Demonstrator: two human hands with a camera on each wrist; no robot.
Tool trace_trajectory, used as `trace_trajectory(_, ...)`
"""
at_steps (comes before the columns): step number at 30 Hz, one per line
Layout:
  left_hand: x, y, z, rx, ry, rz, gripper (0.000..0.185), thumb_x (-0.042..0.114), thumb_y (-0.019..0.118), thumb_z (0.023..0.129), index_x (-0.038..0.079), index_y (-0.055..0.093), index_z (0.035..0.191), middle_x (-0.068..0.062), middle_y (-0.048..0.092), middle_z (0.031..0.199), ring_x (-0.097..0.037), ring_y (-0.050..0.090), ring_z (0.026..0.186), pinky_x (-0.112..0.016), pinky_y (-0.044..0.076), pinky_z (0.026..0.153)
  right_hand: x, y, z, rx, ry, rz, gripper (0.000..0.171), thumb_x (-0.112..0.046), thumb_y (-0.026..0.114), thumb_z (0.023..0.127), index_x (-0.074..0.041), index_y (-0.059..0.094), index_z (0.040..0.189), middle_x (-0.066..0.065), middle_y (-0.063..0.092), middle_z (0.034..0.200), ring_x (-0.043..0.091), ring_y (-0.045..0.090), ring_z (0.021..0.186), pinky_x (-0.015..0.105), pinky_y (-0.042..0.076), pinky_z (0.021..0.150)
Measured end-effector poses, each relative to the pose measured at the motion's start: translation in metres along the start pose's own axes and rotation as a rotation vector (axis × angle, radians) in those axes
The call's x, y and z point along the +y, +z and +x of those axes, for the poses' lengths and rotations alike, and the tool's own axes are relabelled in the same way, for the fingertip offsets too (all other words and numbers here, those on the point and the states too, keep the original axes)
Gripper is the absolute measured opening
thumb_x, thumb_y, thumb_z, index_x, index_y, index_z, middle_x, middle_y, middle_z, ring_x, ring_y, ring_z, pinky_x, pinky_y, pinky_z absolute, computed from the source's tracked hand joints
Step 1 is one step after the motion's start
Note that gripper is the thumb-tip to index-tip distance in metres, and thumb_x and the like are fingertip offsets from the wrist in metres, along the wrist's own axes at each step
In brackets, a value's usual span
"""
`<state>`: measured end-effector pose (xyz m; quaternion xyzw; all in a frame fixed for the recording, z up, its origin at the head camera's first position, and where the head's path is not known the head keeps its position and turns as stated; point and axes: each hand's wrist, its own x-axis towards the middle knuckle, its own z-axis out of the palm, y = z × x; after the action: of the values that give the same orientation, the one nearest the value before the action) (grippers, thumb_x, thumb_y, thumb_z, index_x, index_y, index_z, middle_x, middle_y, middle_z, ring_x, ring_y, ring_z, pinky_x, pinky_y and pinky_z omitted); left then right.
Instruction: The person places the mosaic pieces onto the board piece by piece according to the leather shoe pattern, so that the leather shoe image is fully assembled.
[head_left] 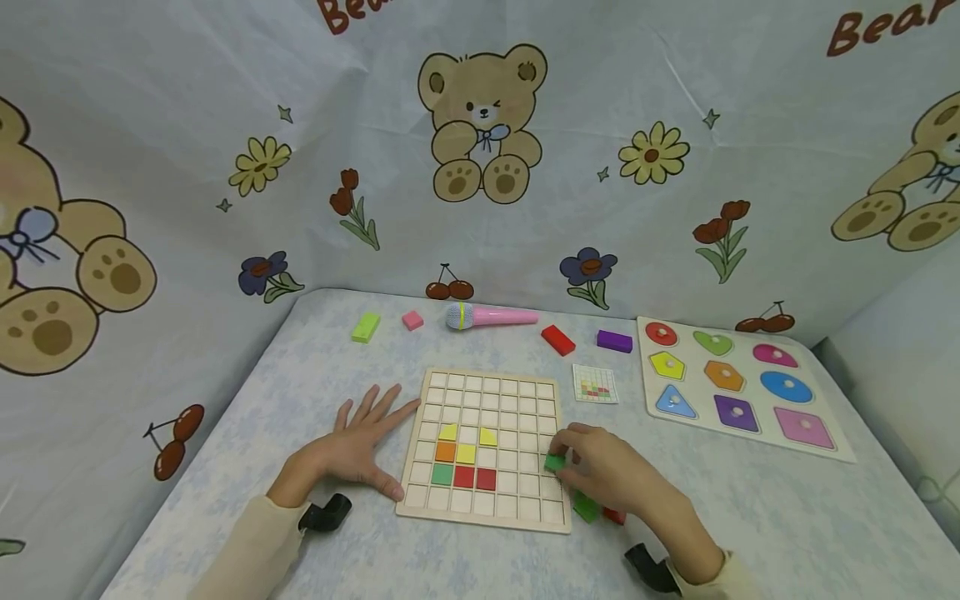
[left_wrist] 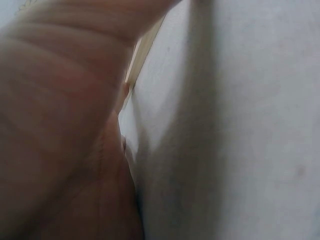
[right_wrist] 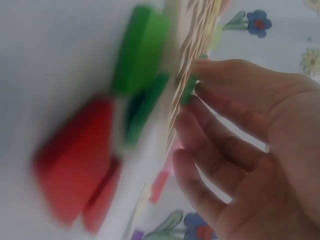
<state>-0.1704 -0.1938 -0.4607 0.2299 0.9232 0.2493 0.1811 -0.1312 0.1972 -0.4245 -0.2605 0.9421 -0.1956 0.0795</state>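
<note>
A wooden grid board [head_left: 517, 400] lies on the table with yellow, orange, green and red tiles in its lower left cells. My left hand [head_left: 360, 446] lies flat and spread on the table, its thumb touching the board's left edge [left_wrist: 142, 50]. My right hand [head_left: 603, 467] pinches a small green tile [head_left: 555, 463] at the board's right edge; the same green tile [right_wrist: 188, 90] shows between my fingertips [right_wrist: 192, 112] in the right wrist view. Loose green [head_left: 587, 506] and red [head_left: 613, 517] blocks lie under that hand, beside the board, seen close as a green block [right_wrist: 142, 50] and a red block [right_wrist: 75, 160].
A pattern card [head_left: 596, 384] lies right of the board. A shape puzzle tray [head_left: 825, 450] sits at far right. Along the back lie a lime block [head_left: 366, 327], a pink block [head_left: 412, 320], a toy microphone [head_left: 491, 317], a red block [head_left: 558, 340] and a purple block [head_left: 614, 341].
</note>
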Motion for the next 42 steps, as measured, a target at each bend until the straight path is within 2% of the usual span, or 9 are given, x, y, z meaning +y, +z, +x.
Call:
trace_trajectory(5,-0.001,0.001,0.0,0.004,0.001,0.005,0.131,0.062,0.09,0.059,0.023,0.019,0.162,-0.015,-0.003,0.169,-0.045,-0.015,0.152,-0.075,-0.011,0.111,-0.023,0.013,0.012,-0.022,-0.091,0.018,0.016,-0.016,0.077,0.087,-0.016,0.07,0.102,-0.009,0.063,0.094,0.001,0.052,0.075,0.022,0.049,0.067)
trace_trajectory(9,-0.001,0.001,0.0,0.001,-0.002,0.011,0.131,0.063,0.089,0.059,0.024,0.019,0.162,-0.014,-0.003,0.169,-0.045,-0.015,0.152,-0.074,-0.01,0.111,-0.036,0.022,0.018,-0.054,-0.134,-0.005,0.014,-0.018,0.075,0.089,-0.017,0.071,0.103,-0.009,0.063,0.097,0.001,0.051,0.076,0.022,0.05,0.071)
trace_trajectory(14,-0.001,0.0,0.0,-0.002,-0.005,0.011,0.131,0.063,0.089,0.059,0.024,0.019,0.162,-0.014,-0.004,0.17,-0.045,-0.015,0.152,-0.074,-0.011,0.111,-0.046,0.027,0.021,-0.073,-0.15,-0.048,0.017,-0.018,0.076,0.089,-0.019,0.072,0.105,-0.009,0.065,0.102,0.002,0.054,0.083,0.026,0.054,0.078)
trace_trajectory(18,-0.001,-0.002,-0.001,-0.003,-0.008,0.006,0.131,0.063,0.09,0.059,0.023,0.019,0.162,-0.014,-0.004,0.169,-0.045,-0.015,0.152,-0.075,-0.011,0.111,-0.049,0.028,0.025,-0.079,-0.144,-0.056,0.017,-0.016,0.078,0.087,-0.02,0.074,0.103,-0.009,0.066,0.101,0.002,0.054,0.083,0.026,0.054,0.078)
trace_trajectory(25,-0.002,-0.001,-0.001,-0.004,0.003,0.004,0.13,0.062,0.089,0.06,0.023,0.019,0.162,-0.015,-0.004,0.169,-0.045,-0.015,0.152,-0.075,-0.01,0.11,-0.049,0.027,0.026,-0.061,-0.137,-0.037,0.006,-0.018,0.078,0.088,-0.024,0.075,0.089,-0.01,0.063,0.101,0.003,0.055,0.086,0.024,0.053,0.074)
trace_trajectory(27,-0.002,-0.001,0.0,-0.005,0.003,0.004,0.13,0.063,0.089,0.06,0.023,0.018,0.162,-0.015,-0.004,0.169,-0.045,-0.015,0.152,-0.075,-0.01,0.11,-0.048,0.024,0.023,-0.071,-0.137,-0.036,0.005,-0.019,0.077,0.089,-0.023,0.076,0.092,-0.01,0.063,0.102,0.004,0.056,0.088,0.024,0.054,0.076)
trace_trajectory(31,-0.002,0.0,0.0,-0.003,-0.002,0.005,0.131,0.063,0.089,0.059,0.024,0.019,0.162,-0.015,-0.004,0.169,-0.045,-0.015,0.152,-0.075,-0.01,0.11,-0.041,0.014,0.012,-0.086,-0.119,-0.028,0.015,-0.021,0.076,0.089,-0.02,0.077,0.103,-0.01,0.064,0.103,0.005,0.056,0.091,0.028,0.054,0.08)
trace_trajectory(38,-0.002,0.002,0.0,0.003,0.011,0.004,0.131,0.063,0.089,0.06,0.023,0.018,0.162,-0.015,-0.004,0.169,-0.045,-0.015,0.152,-0.075,-0.01,0.11,-0.02,0.0,-0.021,-0.089,-0.003,-0.031,0.022,-0.03,0.081,0.085,-0.023,0.075,0.105,-0.014,0.065,0.106,0.005,0.059,0.094,0.034,0.055,0.084)
trace_trajectory(42,-0.002,0.002,0.001,0.003,0.01,-0.001,0.132,0.065,0.088,0.058,0.024,0.019,0.162,-0.015,-0.004,0.169,-0.045,-0.015,0.152,-0.075,-0.011,0.11,-0.009,-0.002,-0.035,-0.099,0.06,-0.027,0.022,-0.031,0.082,0.083,-0.026,0.075,0.103,-0.015,0.064,0.102,0.003,0.056,0.085,0.029,0.054,0.076)
